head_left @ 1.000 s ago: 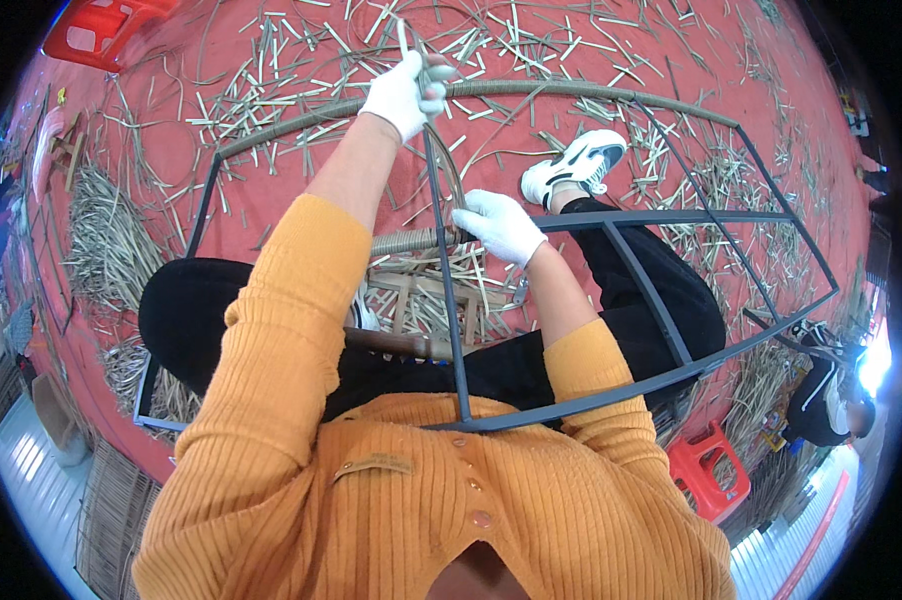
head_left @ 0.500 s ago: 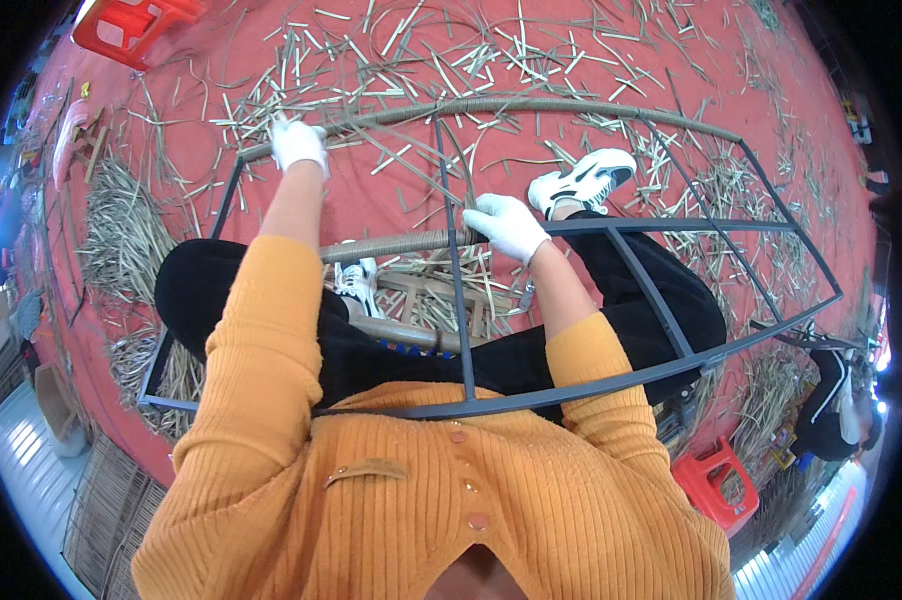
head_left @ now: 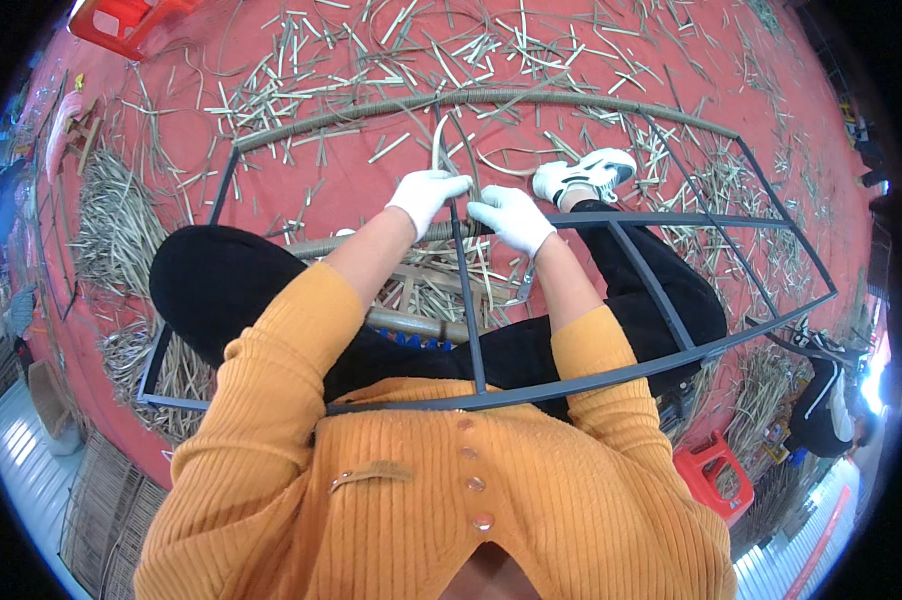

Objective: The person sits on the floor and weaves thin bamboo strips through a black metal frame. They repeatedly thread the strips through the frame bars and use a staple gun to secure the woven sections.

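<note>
A large dark metal frame (head_left: 571, 384) lies across my lap, its far curved rail (head_left: 531, 97) wrapped in brownish strip. Its middle rail is wound from the left up to near the central crossbar; further right that rail is bare metal. Both my hands wear white gloves and meet at this crossing. My left hand (head_left: 426, 197) is closed on a pale flat wicker strip (head_left: 438, 145), which curls up beyond the fingers. My right hand (head_left: 514, 219), just to the right of the crossbar, pinches the strip close to the rail. The fingertips partly hide the strip there.
Many cut strip pieces (head_left: 401, 40) litter the red floor covering. Bundles of strips (head_left: 121, 225) lie at the left. Red plastic stools stand at the far left (head_left: 121, 28) and lower right (head_left: 713, 475). A person in dark clothes (head_left: 821, 405) is at the right edge.
My left hand has come from the far rail at the left to the central crossbar, beside my right hand. The strip now curls up near the crossbar. My right hand has barely moved.
</note>
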A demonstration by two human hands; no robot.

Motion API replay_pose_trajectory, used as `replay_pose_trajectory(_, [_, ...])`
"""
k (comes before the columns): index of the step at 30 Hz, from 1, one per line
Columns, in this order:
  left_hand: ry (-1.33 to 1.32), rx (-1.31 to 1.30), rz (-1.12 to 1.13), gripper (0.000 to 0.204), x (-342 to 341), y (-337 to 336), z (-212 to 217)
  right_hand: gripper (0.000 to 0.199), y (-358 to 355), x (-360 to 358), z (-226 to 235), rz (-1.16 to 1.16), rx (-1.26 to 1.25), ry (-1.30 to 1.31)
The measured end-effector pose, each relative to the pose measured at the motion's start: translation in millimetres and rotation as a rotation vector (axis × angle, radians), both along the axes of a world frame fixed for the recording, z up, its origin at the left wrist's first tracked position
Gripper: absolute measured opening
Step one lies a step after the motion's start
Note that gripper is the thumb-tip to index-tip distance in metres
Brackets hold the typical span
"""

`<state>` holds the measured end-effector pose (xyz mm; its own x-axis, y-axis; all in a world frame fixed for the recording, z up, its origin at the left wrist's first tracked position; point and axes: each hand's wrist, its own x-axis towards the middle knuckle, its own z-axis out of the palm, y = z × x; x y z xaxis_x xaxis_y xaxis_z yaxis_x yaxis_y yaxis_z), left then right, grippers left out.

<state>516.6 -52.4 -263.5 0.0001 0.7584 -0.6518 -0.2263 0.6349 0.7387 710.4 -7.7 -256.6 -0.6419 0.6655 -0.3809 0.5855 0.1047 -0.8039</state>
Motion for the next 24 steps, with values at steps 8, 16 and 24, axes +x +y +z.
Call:
replay_pose_trajectory(8, [0.111, 0.209, -0.254, 0.03, -8, 7, -22, 0.03, -5, -1, 17, -0.312, -0.202, 0.073])
replay_pose_trajectory(16, [0.131, 0.228, -0.186, 0.03, -3, 11, -25, 0.03, 7, 2, 24, -0.185, -0.229, -0.036])
replay_pose_trajectory(24, [0.364, 0.364, -0.509, 0.031, -9, 10, -24, 0.03, 11, -8, 20, -0.235, -0.262, -0.107])
